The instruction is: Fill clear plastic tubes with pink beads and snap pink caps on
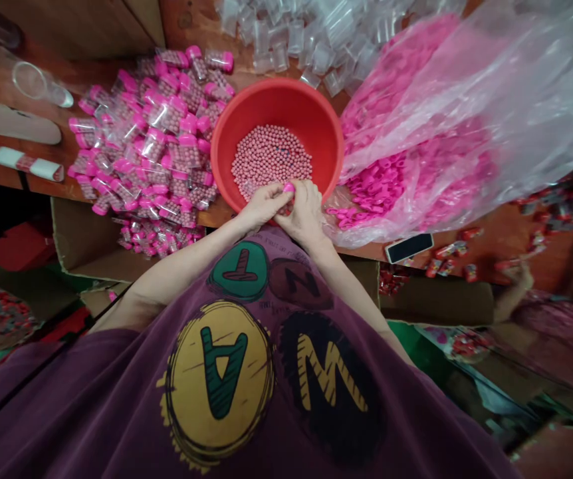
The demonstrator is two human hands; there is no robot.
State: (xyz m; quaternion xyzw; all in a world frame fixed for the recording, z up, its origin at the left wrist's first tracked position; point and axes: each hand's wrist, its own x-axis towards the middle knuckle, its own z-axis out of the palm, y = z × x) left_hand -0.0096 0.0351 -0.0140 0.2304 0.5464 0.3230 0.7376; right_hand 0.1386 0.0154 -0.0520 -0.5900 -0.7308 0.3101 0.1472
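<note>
A red bowl point(316, 120) of small pink candy balls point(271, 156) stands on the wooden table in front of me. Both hands meet over its near rim. My left hand point(261, 205) and my right hand point(305, 211) are closed together on a small tube with a pink cap point(289, 188). The tube itself is mostly hidden by the fingers. To the left lies a heap of filled pink-capped tubes point(151, 140).
A clear plastic bag of pink caps point(416, 159) lies right of the bowl. Empty clear tubes point(306, 36) are piled behind it. A phone point(409, 247) lies at the table edge. Cardboard boxes point(92, 243) stand below. Another person's hand point(518, 279) works at far right.
</note>
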